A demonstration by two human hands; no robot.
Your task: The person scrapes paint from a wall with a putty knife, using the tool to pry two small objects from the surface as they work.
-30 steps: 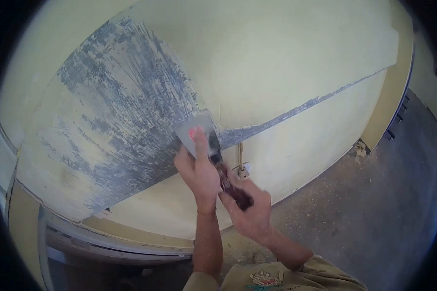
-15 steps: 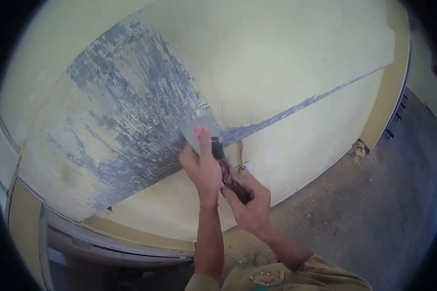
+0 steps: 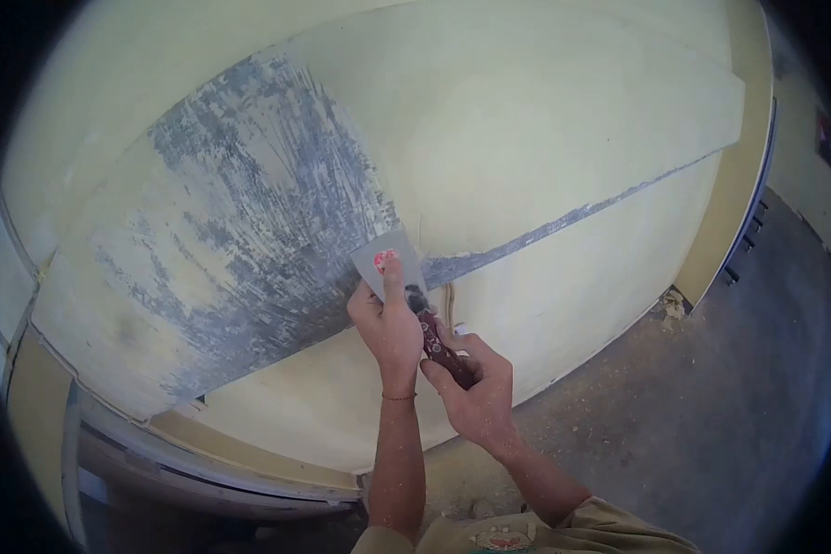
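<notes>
A wide-bladed scraper lies against the wall at the right edge of a scraped patch, where grey shows through streaks of pale coating. My left hand is closed around the lower part of the blade, its thumb pressing on the face just below a red-and-white round sticker. Around the dark reddish patterned handle, my right hand is wrapped near the end. Part of the blade's lower edge is hidden behind my left fingers.
A narrow grey strip runs rightward along the panel's lower edge. Behind the handle, a thin cord hangs on the wall. Crumbs of debris lie on the floor; a dark opening is at lower left.
The view has shifted slightly, so the wall sits a little lower at centre. My left thumb has slid down the blade, uncovering more of the sticker. Both hands keep hold of the scraper.
</notes>
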